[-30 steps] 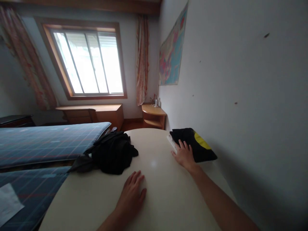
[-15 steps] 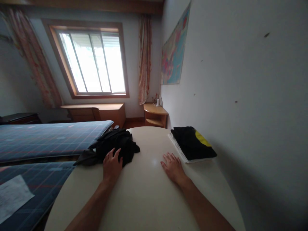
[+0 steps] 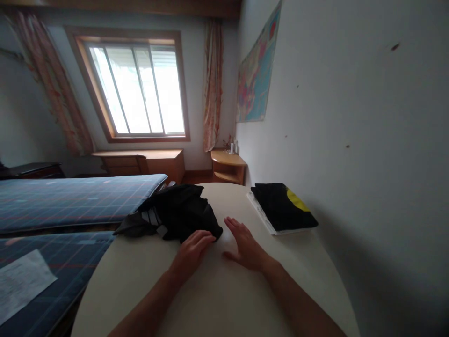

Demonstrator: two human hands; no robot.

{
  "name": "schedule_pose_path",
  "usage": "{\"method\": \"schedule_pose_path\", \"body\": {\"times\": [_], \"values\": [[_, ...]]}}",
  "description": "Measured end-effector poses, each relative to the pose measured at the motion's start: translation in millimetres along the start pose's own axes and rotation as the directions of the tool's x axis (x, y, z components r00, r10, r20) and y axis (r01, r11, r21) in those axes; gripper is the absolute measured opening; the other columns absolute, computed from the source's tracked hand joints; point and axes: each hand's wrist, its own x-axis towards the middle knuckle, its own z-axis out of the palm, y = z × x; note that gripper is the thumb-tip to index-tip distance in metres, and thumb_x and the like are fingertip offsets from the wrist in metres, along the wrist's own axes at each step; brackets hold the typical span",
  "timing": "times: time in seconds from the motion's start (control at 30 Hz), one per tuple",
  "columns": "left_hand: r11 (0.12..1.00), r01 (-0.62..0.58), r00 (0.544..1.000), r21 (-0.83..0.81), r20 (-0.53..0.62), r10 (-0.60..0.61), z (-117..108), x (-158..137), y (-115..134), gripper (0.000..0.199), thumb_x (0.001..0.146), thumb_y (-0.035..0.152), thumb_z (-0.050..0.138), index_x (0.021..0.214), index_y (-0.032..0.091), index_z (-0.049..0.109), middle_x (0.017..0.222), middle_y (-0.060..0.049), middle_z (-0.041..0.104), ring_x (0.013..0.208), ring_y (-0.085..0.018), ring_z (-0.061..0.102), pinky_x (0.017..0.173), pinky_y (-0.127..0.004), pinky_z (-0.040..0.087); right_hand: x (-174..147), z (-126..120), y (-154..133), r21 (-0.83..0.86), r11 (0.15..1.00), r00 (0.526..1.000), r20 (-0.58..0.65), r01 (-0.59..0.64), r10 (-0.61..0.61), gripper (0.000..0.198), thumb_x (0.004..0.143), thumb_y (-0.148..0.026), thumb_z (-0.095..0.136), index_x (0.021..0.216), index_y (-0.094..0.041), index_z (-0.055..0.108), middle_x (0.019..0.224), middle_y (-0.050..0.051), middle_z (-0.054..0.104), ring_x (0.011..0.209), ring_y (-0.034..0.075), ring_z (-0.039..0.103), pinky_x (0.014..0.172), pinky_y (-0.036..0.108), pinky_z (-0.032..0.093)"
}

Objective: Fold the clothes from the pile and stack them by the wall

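A rumpled black garment with grey parts lies on the left side of the round white table. At its near right edge is my left hand, its fingers closed on the cloth. My right hand is just right of the garment, thumb apart from the fingers, holding nothing. Further right lies a neat folded stack, with a black cloth with a yellow patch on top and a white layer beneath it.
Plaid mattresses stand left of the table, the nearer one bearing a paper sheet. The white wall runs close along the right. A wooden desk and corner shelf are beyond, near the window.
My left hand has moved right, drawing the garment's edge out with it so it spreads wider. My right hand has shifted slightly left and turned toward the garment.
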Motion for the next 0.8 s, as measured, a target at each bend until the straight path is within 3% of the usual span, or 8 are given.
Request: {"method": "schedule_pose_path", "body": {"times": [0.07, 0.17, 0.3, 0.4, 0.47, 0.57, 0.67, 0.8], "values": [[0.989, -0.135, 0.983, -0.066, 0.114, 0.142, 4, 0, 20, 0.029, 0.102, 0.023, 0.041, 0.11, 0.021, 0.068, 0.105, -0.008, 0.07, 0.1, -0.017, 0.065, 0.09, -0.028, 0.053, -1, -5, -5, 0.031, 0.993, 0.994, -0.019, 0.11, -0.11, 0.092, 0.076, -0.044, 0.07, 0.155, -0.02, 0.027, 0.163, 0.011, 0.019, 0.15, 0.027, 0.015, 0.12, 0.047, 0.018], [0.978, -0.19, 0.96, -0.083, 0.196, 0.203, 6, 0, 36, 0.027, 0.1, 0.023, 0.044, 0.116, 0.022, 0.066, 0.11, -0.009, 0.069, 0.102, -0.018, 0.065, 0.092, -0.03, 0.052, -2, -13, -6, 0.063, 0.976, 0.978, -0.038, 0.208, -0.206, 0.052, 0.074, -0.029, 0.069, 0.125, -0.021, 0.063, 0.157, 0.008, 0.036, 0.149, 0.029, 0.018, 0.119, 0.046, 0.022], [0.997, 0.027, 0.996, 0.076, 0.085, -0.034, 1, -2, 21, 0.04, 0.097, 0.027, 0.047, 0.136, 0.024, 0.053, 0.14, -0.011, 0.054, 0.13, -0.025, 0.05, 0.109, -0.043, 0.042, -5, -29, 3, 0.162, 0.975, 0.988, -0.033, 0.152, -0.148, 0.034, 0.068, -0.014, 0.062, 0.101, -0.02, 0.069, 0.118, 0.009, 0.071, 0.125, 0.03, 0.055, 0.112, 0.044, 0.034], [0.93, 0.285, 0.959, 0.234, -0.076, -0.275, -1, -6, -5, 0.058, 0.093, 0.034, 0.053, 0.148, 0.023, 0.039, 0.158, -0.013, 0.03, 0.146, -0.034, 0.026, 0.116, -0.055, 0.028, -10, -42, 9, 0.243, 0.97, 0.999, -0.044, -0.017, 0.028, 0.025, 0.073, -0.013, 0.054, 0.095, -0.02, 0.065, 0.091, 0.006, 0.074, 0.09, 0.025, 0.069, 0.086, 0.034, 0.049], [0.867, 0.404, 0.914, 0.292, -0.109, -0.39, 1, -10, -20, 0.07, 0.089, 0.038, 0.059, 0.152, 0.022, 0.033, 0.161, -0.015, 0.021, 0.146, -0.039, 0.023, 0.114, -0.058, 0.028, -13, -49, 11, 0.27, 0.958, 0.991, -0.06, -0.102, 0.122, 0.03, 0.075, -0.014, 0.052, 0.102, -0.019, 0.062, 0.087, 0.005, 0.073, 0.083, 0.024, 0.068, 0.075, 0.03, 0.049], [0.824, 0.463, 0.874, 0.327, -0.014, -0.486, 4, -14, -30, 0.075, 0.085, 0.034, 0.061, 0.152, 0.018, 0.032, 0.153, -0.018, 0.038, 0.137, -0.037, 0.04, 0.109, -0.053, 0.037, -19, -56, 10, 0.339, 0.934, 0.992, -0.004, -0.116, 0.124, 0.06, 0.072, -0.014, 0.059, 0.131, -0.019, 0.051, 0.099, 0.005, 0.072, 0.087, 0.022, 0.067, 0.08, 0.031, 0.049], [0.829, 0.437, 0.861, 0.349, 0.104, -0.498, 2, -14, -26, 0.058, 0.085, 0.025, 0.057, 0.141, 0.015, 0.046, 0.132, -0.015, 0.059, 0.126, -0.033, 0.05, 0.106, -0.048, 0.039, -24, -61, 7, 0.485, 0.863, 0.979, 0.196, -0.141, 0.05, 0.087, 0.069, -0.022, 0.07, 0.149, -0.022, 0.036, 0.129, 0.009, 0.062, 0.111, 0.024, 0.062, 0.098, 0.037, 0.046], [0.899, 0.325, 0.87, 0.293, 0.279, -0.406, -5, -7, -10, 0.038, 0.077, 0.011, 0.051, 0.113, 0.019, 0.061, 0.114, -0.01, 0.066, 0.113, -0.028, 0.056, 0.098, -0.041, 0.045, -28, -73, 3, 0.6, 0.742, 0.875, 0.482, -0.298, -0.039, 0.092, 0.068, -0.036, 0.076, 0.151, -0.026, 0.037, 0.143, 0.009, 0.054, 0.126, 0.028, 0.054, 0.103, 0.041, 0.043]]}}
